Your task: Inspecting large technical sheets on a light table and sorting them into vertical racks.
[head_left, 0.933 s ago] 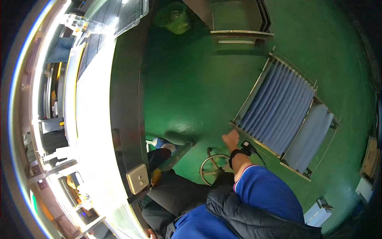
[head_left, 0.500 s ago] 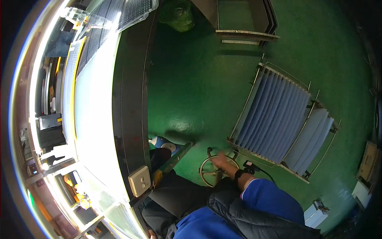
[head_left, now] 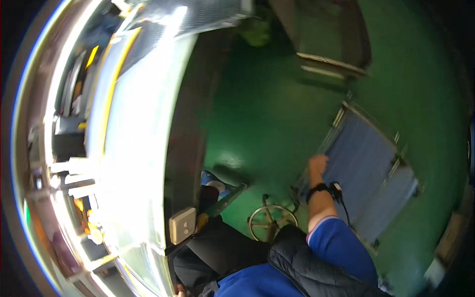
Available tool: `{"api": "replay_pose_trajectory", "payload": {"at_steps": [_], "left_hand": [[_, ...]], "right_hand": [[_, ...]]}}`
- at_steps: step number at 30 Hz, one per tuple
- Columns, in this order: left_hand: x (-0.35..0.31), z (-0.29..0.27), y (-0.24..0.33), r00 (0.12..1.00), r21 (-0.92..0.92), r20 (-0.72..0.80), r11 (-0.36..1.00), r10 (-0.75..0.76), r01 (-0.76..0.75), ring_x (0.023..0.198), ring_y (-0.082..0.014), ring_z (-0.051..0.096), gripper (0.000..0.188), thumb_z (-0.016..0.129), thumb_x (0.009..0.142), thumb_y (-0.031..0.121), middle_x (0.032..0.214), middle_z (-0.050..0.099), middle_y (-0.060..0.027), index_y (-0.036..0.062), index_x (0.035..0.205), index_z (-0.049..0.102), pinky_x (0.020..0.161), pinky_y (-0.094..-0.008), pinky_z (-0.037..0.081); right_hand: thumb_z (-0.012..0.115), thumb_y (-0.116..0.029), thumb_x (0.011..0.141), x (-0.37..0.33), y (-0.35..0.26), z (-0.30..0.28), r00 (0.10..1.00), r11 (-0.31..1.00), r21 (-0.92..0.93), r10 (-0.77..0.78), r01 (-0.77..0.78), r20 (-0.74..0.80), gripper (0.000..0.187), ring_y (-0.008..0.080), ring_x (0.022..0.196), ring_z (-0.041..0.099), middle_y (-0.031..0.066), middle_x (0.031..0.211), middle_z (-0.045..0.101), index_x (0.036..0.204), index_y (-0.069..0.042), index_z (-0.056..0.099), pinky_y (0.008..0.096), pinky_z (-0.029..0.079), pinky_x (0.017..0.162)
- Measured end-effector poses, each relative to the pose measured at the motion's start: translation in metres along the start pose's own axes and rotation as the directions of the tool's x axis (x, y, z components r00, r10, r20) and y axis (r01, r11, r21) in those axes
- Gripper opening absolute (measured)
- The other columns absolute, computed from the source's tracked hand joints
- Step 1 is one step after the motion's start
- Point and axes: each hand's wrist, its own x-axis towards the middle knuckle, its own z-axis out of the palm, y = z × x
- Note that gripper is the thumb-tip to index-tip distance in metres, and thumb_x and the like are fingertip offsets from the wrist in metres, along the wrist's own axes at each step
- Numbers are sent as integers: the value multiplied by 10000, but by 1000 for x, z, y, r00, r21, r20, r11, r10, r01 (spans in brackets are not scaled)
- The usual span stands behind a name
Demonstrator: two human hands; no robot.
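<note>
Sheets near the right hand look dull blue, blurred.

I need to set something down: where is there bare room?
The widest bare patch is green floor, bordered by the bench on the left, the blue sheets on the right and the metal frame at the top. Another strip lies right of the sheets. It is crowded lower down: shoe, ring base, and the right hand near the sheets.

Right hand extended, nearer rack; blurrier (streaked)
</note>
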Motion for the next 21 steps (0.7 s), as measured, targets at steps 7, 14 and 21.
{"api": "replay_pose_trajectory", "payload": {"at_steps": [7, 14, 21], "left_hand": [[-8, -17, -16, 999, 151, -39, 988, -25, 31, 830, -192, 642, 325, 725, 709, 226, 881, 686, -120, -5, 931, 674, 768, -339, 510], [21, 21, -57, 797, -796, 493, -551, -350, 250, 923, -322, 616, 324, 369, 933, 216, 1066, 630, -146, 35, 1073, 597, 745, -459, 537], [-2, 22, -16, 789, -738, 499, -653, -358, 171, 856, -271, 626, 272, 380, 920, 185, 956, 646, -117, 46, 985, 604, 699, -426, 547]], "right_hand": [[639, -315, 784, 52, 61, -31, 750, 674, -332, -622, 660, 227, 336, 359, 804, 638, 206, 896, 656, 890, 2, 674, 429, 505, 683], [633, -170, 729, -15, 60, -227, 801, 809, -116, -588, 576, -118, 240, 312, 833, 585, 184, 911, 639, 876, 20, 652, 447, 463, 726], [578, -159, 814, -156, -20, -492, 865, 455, 765, -429, 455, -260, 334, 229, 836, 595, 125, 963, 622, 1053, 74, 591, 333, 492, 749]]}}
